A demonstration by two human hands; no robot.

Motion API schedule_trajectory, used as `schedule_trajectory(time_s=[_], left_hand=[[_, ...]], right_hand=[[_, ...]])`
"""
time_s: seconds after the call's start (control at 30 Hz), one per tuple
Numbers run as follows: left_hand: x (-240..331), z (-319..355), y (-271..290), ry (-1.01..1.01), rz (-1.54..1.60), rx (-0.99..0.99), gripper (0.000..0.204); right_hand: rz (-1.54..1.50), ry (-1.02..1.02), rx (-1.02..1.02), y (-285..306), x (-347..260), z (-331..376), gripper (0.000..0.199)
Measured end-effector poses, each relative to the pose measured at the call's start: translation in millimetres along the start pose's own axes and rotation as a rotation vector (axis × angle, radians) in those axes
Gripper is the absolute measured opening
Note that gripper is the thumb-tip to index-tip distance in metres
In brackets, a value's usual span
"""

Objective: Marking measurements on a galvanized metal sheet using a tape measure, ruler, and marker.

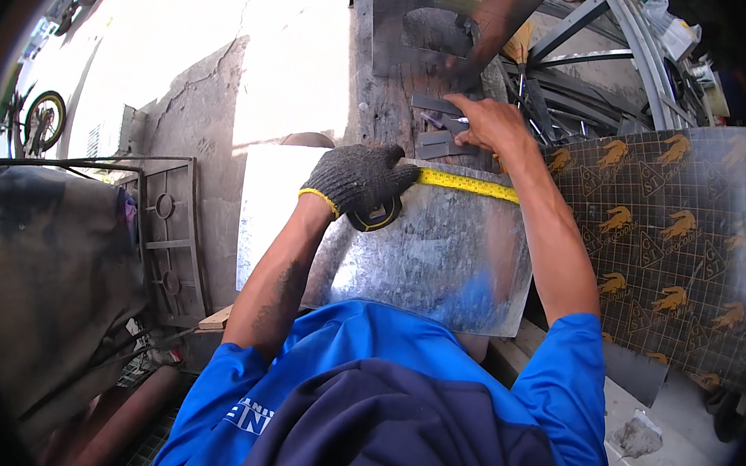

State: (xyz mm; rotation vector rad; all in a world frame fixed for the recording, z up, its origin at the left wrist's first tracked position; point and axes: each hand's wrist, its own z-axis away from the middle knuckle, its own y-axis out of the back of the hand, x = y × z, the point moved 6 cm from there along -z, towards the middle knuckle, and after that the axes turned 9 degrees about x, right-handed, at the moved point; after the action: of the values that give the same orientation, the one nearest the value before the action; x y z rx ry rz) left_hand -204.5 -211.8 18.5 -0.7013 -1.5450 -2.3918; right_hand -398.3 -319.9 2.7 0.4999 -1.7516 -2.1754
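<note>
Both arms reach forward, the gloved left hand (358,179) curled in a grip, the bare right hand (489,125) pinched.

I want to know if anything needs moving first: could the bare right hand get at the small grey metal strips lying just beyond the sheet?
Probably yes. The right hand already rests at the far end of the yellow tape, right beside the metal strips, with nothing between them. It seems to pinch a marker, which might hamper a grab.

A yellow tape measure (467,183) crosses a mottled silver metal sheet (441,265) beside a gold-on-black printed mat (679,240).
</note>
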Motion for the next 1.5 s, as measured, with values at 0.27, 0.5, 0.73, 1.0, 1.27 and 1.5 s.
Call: schedule_trajectory(time_s=[0.27,0.5,0.73,1.0,1.27,1.5], left_hand=[[-5,-4,2,-0.001,-0.04,0.007,0.061],[7,2,3,0.079,-0.054,-0.038,0.055],[5,-6,-4,0.105,0.007,-0.074,0.061],[-5,-7,-6,0.081,-0.003,-0.038,0.053],[-2,-8,-5,0.043,0.001,-0.026,0.054],[-4,-7,-7,0.027,-0.033,0.003,0.05]], right_hand=[[-0.439,-0.263,0.173,62,33,83,0.038],[-1.032,-0.315,0.461,50,55,174,0.048],[-1.293,-0.445,0.982,36,76,225,0.055],[-0.957,-0.665,0.816,-2,68,224,0.034],[-0.775,-0.636,0.804,-12,73,213,0.032],[-0.762,-0.634,0.82,22,48,205,0.054]])
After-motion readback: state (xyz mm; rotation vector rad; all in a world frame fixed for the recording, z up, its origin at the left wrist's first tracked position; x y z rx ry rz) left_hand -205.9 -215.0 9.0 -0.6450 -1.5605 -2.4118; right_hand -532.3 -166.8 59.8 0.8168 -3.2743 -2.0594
